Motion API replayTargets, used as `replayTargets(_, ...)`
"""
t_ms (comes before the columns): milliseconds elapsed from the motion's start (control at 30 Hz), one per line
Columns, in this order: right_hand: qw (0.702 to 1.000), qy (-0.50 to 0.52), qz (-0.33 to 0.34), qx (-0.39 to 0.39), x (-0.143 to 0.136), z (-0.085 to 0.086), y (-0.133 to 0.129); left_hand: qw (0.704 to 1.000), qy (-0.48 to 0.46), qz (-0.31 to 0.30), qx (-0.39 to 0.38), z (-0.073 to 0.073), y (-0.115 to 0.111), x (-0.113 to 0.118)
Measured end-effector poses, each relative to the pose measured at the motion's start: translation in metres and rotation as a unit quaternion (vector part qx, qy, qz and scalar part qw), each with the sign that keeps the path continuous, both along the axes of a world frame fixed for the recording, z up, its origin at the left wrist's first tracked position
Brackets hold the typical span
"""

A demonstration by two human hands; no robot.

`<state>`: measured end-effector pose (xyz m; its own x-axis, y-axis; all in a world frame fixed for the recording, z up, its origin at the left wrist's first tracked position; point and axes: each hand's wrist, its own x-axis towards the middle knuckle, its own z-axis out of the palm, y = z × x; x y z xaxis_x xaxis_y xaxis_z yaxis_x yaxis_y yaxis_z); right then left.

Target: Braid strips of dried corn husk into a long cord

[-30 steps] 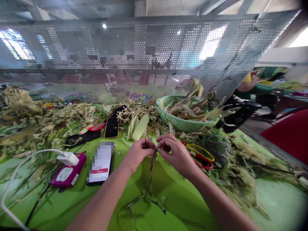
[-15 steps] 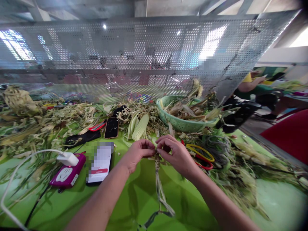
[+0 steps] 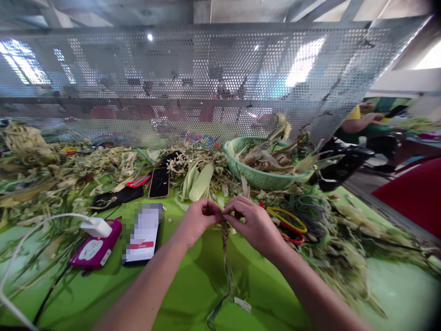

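Hands: left [image 3: 203, 219], right [image 3: 248, 221], fingertips pinching braid [image 3: 225, 257] | below: table [image 3: 186, 285] | beyond: husks [image 3: 200, 181], basket [image 3: 265, 180]

No words, brands or numbers are standing out legibly. A lit phone [image 3: 147, 232] is showing a red bar [image 3: 142, 245] with lettering too small to read, and a purple device [image 3: 106, 246] is bearing a white shape [image 3: 90, 249] without readable text.

Workshop: green table [image 3: 193, 276] w/ husk piles [image 3: 103, 168], perforated metal divider [image 3: 172, 69].
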<state>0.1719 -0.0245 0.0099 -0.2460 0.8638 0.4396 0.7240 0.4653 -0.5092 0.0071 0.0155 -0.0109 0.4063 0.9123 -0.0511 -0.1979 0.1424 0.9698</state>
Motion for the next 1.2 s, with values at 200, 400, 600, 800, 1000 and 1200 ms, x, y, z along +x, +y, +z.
replayTargets(200,1.0,-0.01,0.005,0.011,0.0005,0.0,0.0001,1.0,0.011,0.011,0.009,-0.0031,0.0017,0.0002)
replayTargets(400,1.0,-0.021,-0.006,0.019,0.0006,-0.0002,0.0008,1.0,0.005,0.001,0.01,-0.0032,0.0015,-0.0001)
replayTargets(600,0.999,-0.042,-0.017,0.022,0.0004,0.0016,-0.0001,1.0,-0.003,-0.008,0.007,-0.0064,0.0026,-0.0008)
replayTargets(800,0.998,-0.055,-0.025,0.023,-0.0006,0.003,-0.0014,1.0,-0.002,-0.013,0.0,-0.005,0.001,-0.002)
replayTargets(1000,0.997,-0.065,-0.019,0.031,-0.0008,0.0021,-0.0014,0.999,-0.028,-0.003,-0.035,-0.0059,0.0004,0.0007)
replayTargets(1200,0.997,-0.067,-0.02,0.023,-0.0009,0.0025,-0.0001,0.998,-0.035,0.005,-0.056,-0.0053,-0.0006,0.0025)
